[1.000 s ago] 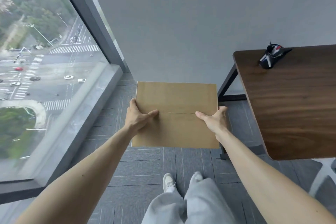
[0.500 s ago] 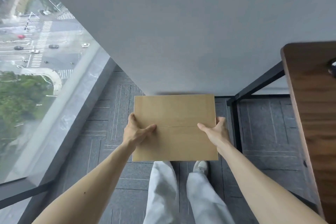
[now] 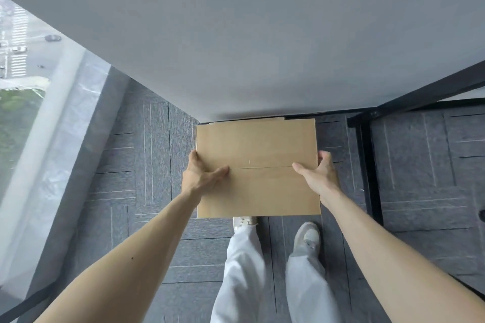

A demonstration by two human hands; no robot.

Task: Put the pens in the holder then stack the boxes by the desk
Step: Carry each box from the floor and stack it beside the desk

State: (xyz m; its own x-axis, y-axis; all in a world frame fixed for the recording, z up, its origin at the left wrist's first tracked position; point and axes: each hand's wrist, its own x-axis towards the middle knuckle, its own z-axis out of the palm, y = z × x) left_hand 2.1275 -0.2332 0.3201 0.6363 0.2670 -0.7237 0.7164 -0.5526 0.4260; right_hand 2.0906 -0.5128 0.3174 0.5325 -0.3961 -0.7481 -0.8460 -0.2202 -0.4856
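Note:
A flat brown cardboard box (image 3: pixel 258 186) is held level in front of me, above the grey carpet near the wall. My left hand (image 3: pixel 202 177) grips its left edge with the thumb lying on top. My right hand (image 3: pixel 319 177) grips the right edge the same way. Behind the box's far edge a thin strip of another cardboard box (image 3: pixel 246 120) shows on the floor against the wall; most of it is hidden by the held box. The desk top, the pens and the holder are out of view.
The desk's black metal frame (image 3: pixel 367 165) stands to the right on the carpet. A grey wall (image 3: pixel 236 47) faces me. A floor-to-ceiling window (image 3: pixel 31 99) with a sill runs along the left. My legs and white shoes (image 3: pixel 305 237) are below the box.
My view has tilted down and moved toward the wall; the desk top and holder have left the frame. The box, in both hands, now sits over a second box by the wall.

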